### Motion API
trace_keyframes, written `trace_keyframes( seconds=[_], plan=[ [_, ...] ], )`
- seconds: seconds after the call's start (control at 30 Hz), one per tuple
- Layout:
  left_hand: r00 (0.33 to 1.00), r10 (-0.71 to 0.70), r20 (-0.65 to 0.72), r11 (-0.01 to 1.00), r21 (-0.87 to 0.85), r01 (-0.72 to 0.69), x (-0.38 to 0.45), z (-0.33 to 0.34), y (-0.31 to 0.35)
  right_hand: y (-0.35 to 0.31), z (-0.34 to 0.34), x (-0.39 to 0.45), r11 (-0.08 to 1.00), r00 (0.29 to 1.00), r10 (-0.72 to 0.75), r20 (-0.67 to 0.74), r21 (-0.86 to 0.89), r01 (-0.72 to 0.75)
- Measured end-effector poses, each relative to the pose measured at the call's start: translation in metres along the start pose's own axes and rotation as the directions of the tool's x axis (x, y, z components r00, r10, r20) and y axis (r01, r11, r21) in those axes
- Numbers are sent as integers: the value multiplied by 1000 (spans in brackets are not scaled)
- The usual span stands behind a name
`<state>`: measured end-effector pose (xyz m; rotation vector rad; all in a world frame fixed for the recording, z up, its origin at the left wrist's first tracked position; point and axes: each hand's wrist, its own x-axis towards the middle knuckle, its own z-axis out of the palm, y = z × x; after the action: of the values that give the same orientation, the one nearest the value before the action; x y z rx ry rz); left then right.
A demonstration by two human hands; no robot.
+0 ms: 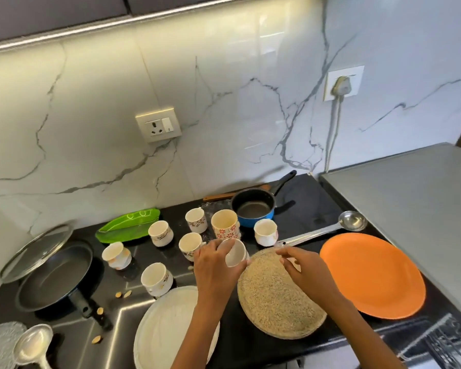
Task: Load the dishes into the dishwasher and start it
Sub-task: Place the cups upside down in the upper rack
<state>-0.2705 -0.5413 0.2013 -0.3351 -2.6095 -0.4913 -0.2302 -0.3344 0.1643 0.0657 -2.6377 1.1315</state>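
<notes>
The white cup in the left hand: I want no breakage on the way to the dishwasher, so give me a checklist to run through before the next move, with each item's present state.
1. Left hand has a grip on the white cup: ok, fingers curl round it.
2. Cup lifted off the counter: ok, tilted above the speckled plate.
3. Cup empty: cannot tell, its mouth faces away.
4. Right hand free: ok, open over the speckled plate.
5. Dishwasher rack within view: ok, a wire corner shows at lower right.
6. Free slot in the rack: cannot tell.
</notes>
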Motion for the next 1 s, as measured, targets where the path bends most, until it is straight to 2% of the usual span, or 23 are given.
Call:
trace_keyframes(
  seconds=[0.17, 0.4, 0.47, 0.53, 0.67, 0.83, 0.9, 1.0],
  plan=[
    [985, 164, -51, 980, -106, -168, -22, -14, 74, 23, -49, -48, 999, 996, 18, -86, 38, -15],
    [957, 284, 64, 911, -329, -248, -96, 11, 225, 81, -149, -165, 990, 995, 47, -92, 136, -34],
    [937, 337, 92, 876, -396, -276, -127, 25, 277, 104, -180, -208, 985, 991, 105, -81, 146, -92],
    [910, 393, 133, 830, -479, -288, -155, 37, 325, 129, -210, -249, 966, 976, 201, -83, 183, -184],
    [836, 511, 200, 722, -627, -291, -202, 58, 396, 163, -260, -321, 926, 954, 287, -83, 279, -255],
    [752, 592, 290, 604, -777, -176, -235, 94, 454, 210, -297, -374, 800, 878, 471, -87, 460, -384],
    [695, 620, 364, 610, -781, -134, -245, 118, 466, 234, -300, -385, 783, 851, 516, -96, 456, -423],
    [651, 645, 400, 692, -668, -274, -265, 170, 467, 283, -288, -395, 768, 792, 592, -150, 401, -499]
  ],
)
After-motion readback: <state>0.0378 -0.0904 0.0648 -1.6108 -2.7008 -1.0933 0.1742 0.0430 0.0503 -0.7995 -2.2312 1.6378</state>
